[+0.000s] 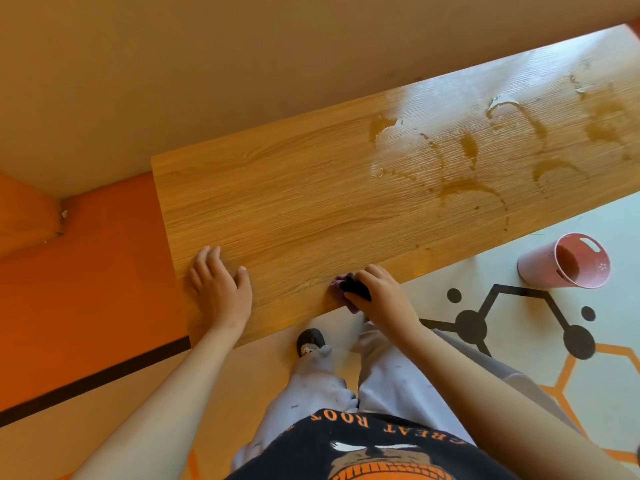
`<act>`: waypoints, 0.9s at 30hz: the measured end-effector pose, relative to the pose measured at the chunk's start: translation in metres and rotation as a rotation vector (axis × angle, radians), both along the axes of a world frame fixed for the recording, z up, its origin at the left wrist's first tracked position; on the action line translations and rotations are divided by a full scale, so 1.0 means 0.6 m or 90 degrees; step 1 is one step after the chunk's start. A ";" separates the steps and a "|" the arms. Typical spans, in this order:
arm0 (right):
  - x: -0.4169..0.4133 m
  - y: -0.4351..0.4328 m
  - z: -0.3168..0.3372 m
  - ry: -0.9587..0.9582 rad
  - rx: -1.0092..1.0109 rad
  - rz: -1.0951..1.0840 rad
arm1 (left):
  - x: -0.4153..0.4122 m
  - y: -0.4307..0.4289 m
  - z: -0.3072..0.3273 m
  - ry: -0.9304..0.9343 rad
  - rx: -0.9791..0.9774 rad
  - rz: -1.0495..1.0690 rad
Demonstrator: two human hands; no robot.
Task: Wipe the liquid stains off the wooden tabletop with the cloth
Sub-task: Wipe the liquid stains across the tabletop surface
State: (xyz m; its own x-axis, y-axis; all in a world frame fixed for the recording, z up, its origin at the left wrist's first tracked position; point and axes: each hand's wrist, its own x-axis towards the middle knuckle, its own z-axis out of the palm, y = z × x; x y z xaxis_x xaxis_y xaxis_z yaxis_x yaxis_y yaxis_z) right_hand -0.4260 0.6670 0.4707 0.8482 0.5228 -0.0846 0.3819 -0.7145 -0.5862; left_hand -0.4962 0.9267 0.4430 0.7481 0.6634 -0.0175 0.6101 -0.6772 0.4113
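I see the left hand (220,285) flat and spread on the counter (294,202)'s near-left corner, likely bracing. The right hand (377,289) bunches the cloth (346,287) at its near edge; the stains (460,168) lie farther right, seemingly unwiped.

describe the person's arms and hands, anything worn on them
The left hand and right hand are bare: no gloves, rings or watch visible. The left forearm and right forearm are uncovered as far as the view shows, with no sleeves or wristbands.

Beige wall (207,64), orange floor (86,289), pink bin (550,268)
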 end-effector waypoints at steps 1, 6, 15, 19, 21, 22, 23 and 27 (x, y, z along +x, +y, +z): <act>0.011 -0.019 -0.001 0.002 -0.001 -0.017 | 0.005 -0.013 0.008 -0.014 0.001 -0.017; 0.066 -0.106 0.002 0.003 -0.027 -0.071 | 0.067 -0.135 0.017 -0.057 -0.057 -0.167; 0.182 -0.261 0.013 0.006 -0.070 -0.136 | 0.174 -0.285 -0.007 -0.002 -0.024 -0.160; 0.205 -0.284 0.017 -0.020 -0.066 -0.086 | 0.176 -0.293 -0.013 0.011 0.040 -0.141; 0.203 -0.271 0.016 -0.036 -0.056 0.023 | 0.178 -0.295 -0.013 0.008 0.042 -0.133; 0.202 -0.261 0.014 -0.037 -0.050 0.097 | 0.178 -0.295 -0.013 0.005 0.039 -0.130; 0.202 -0.250 0.012 -0.029 -0.044 0.175 | 0.179 -0.295 -0.013 0.003 0.036 -0.128; 0.251 -0.209 0.009 0.013 -0.036 0.408 | 0.181 -0.297 -0.011 -0.006 0.026 -0.119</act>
